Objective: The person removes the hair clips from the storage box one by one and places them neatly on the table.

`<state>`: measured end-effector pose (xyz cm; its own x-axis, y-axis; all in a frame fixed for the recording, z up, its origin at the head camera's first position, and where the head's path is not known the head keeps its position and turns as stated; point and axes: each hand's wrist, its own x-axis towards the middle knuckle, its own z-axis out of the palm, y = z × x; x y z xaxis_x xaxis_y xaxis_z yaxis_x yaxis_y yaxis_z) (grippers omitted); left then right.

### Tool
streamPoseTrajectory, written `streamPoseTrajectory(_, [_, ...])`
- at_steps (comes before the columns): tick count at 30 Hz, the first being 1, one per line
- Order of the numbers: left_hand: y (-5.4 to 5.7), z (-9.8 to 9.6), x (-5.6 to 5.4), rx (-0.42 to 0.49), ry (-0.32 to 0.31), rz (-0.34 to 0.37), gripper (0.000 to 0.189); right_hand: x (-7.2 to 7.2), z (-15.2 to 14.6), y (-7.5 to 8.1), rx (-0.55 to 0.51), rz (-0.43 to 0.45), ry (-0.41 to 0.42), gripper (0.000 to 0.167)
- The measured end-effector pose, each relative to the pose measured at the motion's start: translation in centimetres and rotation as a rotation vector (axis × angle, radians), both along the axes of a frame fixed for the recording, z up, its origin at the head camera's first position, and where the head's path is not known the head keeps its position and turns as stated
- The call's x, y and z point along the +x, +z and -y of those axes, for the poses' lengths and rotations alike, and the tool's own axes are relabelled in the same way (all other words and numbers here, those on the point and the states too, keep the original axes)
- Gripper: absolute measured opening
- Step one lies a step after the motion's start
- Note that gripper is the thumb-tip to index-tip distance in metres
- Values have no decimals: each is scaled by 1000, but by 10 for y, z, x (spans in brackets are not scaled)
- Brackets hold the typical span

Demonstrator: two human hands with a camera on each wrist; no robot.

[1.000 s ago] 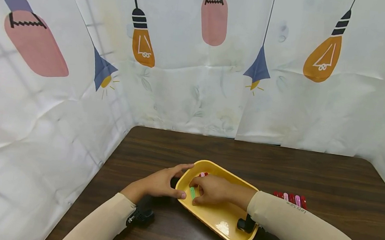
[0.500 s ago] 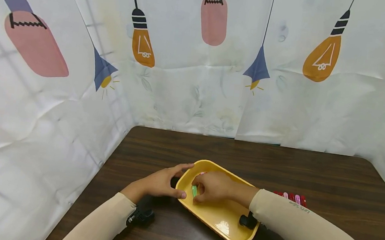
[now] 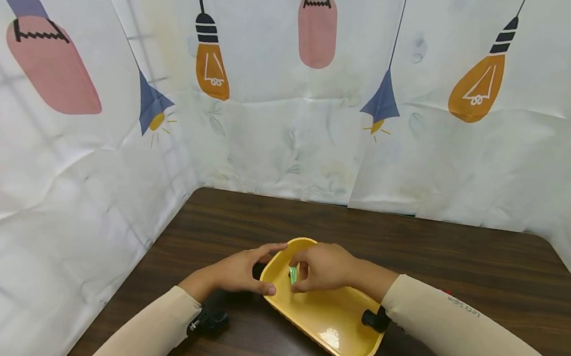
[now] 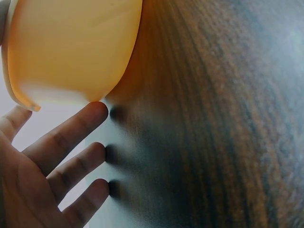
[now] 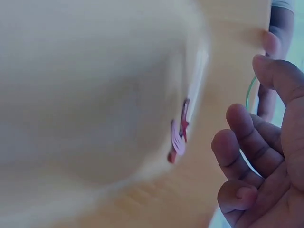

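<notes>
A green hair clip is pinched between the thumb and index finger of my right hand, above the left end of a yellow tray. Only a thin green edge of that clip shows in the right wrist view. Inside the tray there, a pink clip and a red clip lie together by the wall. My left hand rests at the tray's left end, thumb and index finger spread along the rim. In the left wrist view its fingers are fairly straight, the lower fingertips meeting the table.
The tray stands on a dark wood table. A red bit of clip peeks out behind the right sleeve, which hides whatever lies beside it. Printed cloth hangs behind the table.
My right hand has risen from the tray floor and shifted slightly away and right, carrying the green hair clip. Its sleeve now covers most of the clip row on the table. The left hand stays put.
</notes>
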<state>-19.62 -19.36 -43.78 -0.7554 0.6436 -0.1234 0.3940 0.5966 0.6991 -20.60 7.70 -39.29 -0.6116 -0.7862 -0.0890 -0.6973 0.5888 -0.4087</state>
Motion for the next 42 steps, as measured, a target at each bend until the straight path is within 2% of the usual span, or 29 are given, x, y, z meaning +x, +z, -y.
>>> streamPoseTrajectory(7, [-1, 1, -1, 1, 5, 1, 91, 0, -11, 16, -17, -16, -9, 45])
streamPoseTrajectory(14, [-2, 0, -1, 15, 11, 6, 91, 2, -34, 27, -39, -46, -57, 45])
streamPoseTrajectory(28, [-2, -1, -1, 5, 20, -14, 93, 4, -84, 23, -87, -87, -156, 47])
streamPoseTrajectory(37, [-1, 0, -1, 3, 15, -8, 94, 8, -121, 11, -76, -97, -246, 45])
streamPoseTrajectory(42, [0, 0, -1, 0, 18, -6, 94, 9, -134, 8, -79, -90, -279, 51])
